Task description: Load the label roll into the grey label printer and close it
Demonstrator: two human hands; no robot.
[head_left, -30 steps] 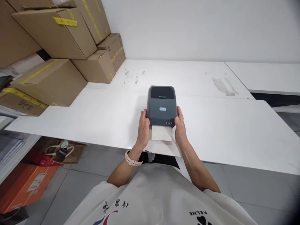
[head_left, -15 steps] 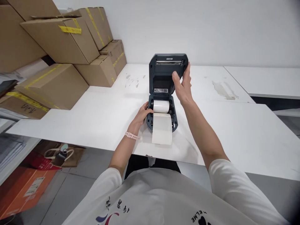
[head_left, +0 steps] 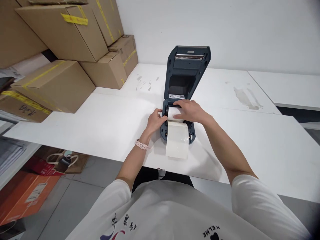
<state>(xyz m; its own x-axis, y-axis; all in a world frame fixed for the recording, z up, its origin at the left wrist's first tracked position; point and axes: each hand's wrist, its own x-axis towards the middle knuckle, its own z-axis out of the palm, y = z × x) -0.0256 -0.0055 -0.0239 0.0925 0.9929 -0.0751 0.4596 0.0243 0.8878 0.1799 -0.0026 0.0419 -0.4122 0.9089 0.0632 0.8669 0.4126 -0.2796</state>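
White label roll (head_left: 171, 115) | right hand (head_left: 191, 111) curled over it | left hand (head_left: 155, 120) grips printer (head_left: 186, 76) side

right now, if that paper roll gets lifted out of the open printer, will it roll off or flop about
The paper roll is a cylinder, so on the flat table it would probably roll. Its loose strip lies limp out the front of the printer, so it would likely dangle and unwind. It sits small under the right hand, so probably light.
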